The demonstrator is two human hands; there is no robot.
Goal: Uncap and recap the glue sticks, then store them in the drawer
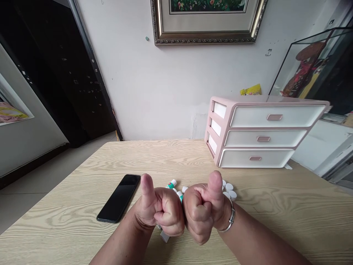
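Observation:
My left hand (pixel 165 211) is closed in a fist with its thumb pointing up. Beside it, my right hand (pixel 202 209) makes the same fist, thumb raised, and the knuckles of both meet in the middle. Neither fist shows anything held. A silver bracelet (pixel 231 218) circles my right wrist. Partly hidden behind the fists lie small white bottles with green labels (pixel 171 184). Several round white caps or discs (pixel 229 187) sit just beyond my right hand. Below my left fist, a pale block-like piece (pixel 164 236) shows only in part.
A black phone (pixel 119 198) lies on the wooden table (pixel 68 221), left of my hands. At the back right stands a pink and white drawer unit (pixel 261 138) with a yellow packet (pixel 251 89) behind its top. A framed picture (pixel 205 38) hangs on the wall.

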